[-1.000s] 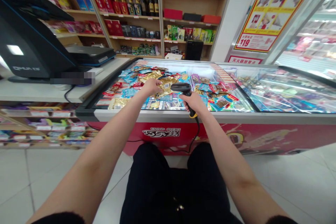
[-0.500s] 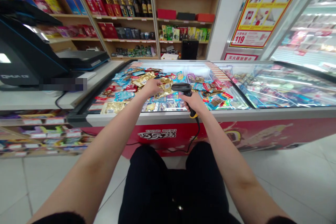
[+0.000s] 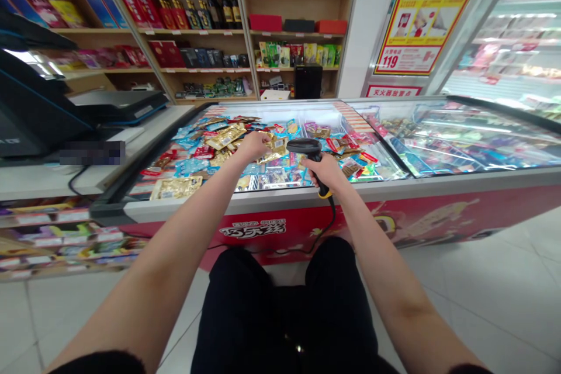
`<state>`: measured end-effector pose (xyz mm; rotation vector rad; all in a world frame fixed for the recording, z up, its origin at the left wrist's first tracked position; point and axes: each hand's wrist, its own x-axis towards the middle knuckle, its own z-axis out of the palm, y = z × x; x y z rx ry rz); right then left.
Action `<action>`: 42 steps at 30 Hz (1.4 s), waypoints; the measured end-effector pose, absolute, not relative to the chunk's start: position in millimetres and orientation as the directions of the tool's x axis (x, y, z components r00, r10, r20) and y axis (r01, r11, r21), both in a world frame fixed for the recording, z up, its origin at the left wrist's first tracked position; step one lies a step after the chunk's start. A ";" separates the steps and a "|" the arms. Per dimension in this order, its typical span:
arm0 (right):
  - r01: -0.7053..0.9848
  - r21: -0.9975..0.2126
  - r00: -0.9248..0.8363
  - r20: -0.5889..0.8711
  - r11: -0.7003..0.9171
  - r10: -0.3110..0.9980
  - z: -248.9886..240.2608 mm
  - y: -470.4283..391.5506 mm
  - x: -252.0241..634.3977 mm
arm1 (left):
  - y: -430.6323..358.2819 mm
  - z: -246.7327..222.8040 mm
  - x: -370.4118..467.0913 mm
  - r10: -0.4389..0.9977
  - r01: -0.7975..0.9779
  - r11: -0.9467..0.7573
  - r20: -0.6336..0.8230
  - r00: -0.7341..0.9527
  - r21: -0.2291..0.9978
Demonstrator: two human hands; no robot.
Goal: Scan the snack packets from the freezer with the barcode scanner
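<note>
Head view: left hand seemingly pinches gold packet; right hand grips scanner.

Observed: a long, red-fronted, grey-rimmed, glass-topped chest freezer. A shiny gold foil packet lies near its left front corner; behind it, heaped flat gold, blue and red packets.
</note>
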<state>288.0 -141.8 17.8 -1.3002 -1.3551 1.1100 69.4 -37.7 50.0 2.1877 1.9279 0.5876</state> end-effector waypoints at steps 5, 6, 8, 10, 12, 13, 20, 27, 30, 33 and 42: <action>0.174 -0.985 -0.009 0.020 0.021 1.000 16.1 -139.5 293.6 | -35.9 48.4 75.6 0.981 0.912 -0.159 0.162 0.104 0.379; 0.174 -0.985 -0.007 0.021 0.022 1.000 15.2 -138.7 294.6 | -35.5 48.0 76.7 0.981 0.907 -0.159 0.163 0.102 0.389; 0.167 -0.986 0.001 0.030 0.029 1.000 12.7 -136.7 297.1 | -33.8 47.2 78.7 0.981 0.899 -0.155 0.174 0.090 0.410; 0.148 -0.988 0.004 0.047 0.046 0.999 9.8 -134.4 300.5 | -30.1 45.9 81.2 0.979 0.887 -0.154 0.186 0.079 0.436; 0.129 -0.990 0.011 0.052 0.051 0.999 7.3 -132.2 305.6 | -24.7 43.8 85.0 0.979 0.860 -0.153 0.193 0.065 0.486; 0.123 -0.991 0.019 0.046 0.044 0.999 6.4 -131.3 308.8 | -21.6 42.2 87.8 0.979 0.839 -0.152 0.197 0.054 0.523; 0.069 -0.997 0.124 0.043 0.035 0.991 5.1 -125.5 345.5 | -1.2 31.8 136.5 0.997 0.454 -0.060 0.071 -0.006 0.889; 0.014 -0.999 0.236 0.035 0.033 0.971 11.2 -125.7 387.3 | 5.0 34.8 220.6 0.993 0.104 -0.048 0.036 0.116 0.993; -0.018 -0.999 0.262 0.025 0.031 0.965 12.3 -129.7 398.2 | 5.4 28.0 242.9 0.991 0.223 -0.117 0.100 0.086 0.968; -0.026 -0.999 0.270 0.012 0.020 0.963 11.0 -133.3 403.2 | 1.5 19.0 249.9 0.974 0.397 -0.217 0.172 0.146 0.892; 0.013 -1.000 0.236 0.011 0.008 0.972 9.3 -133.5 390.3 | -12.6 13.2 234.2 0.938 0.626 -0.345 0.268 0.218 0.699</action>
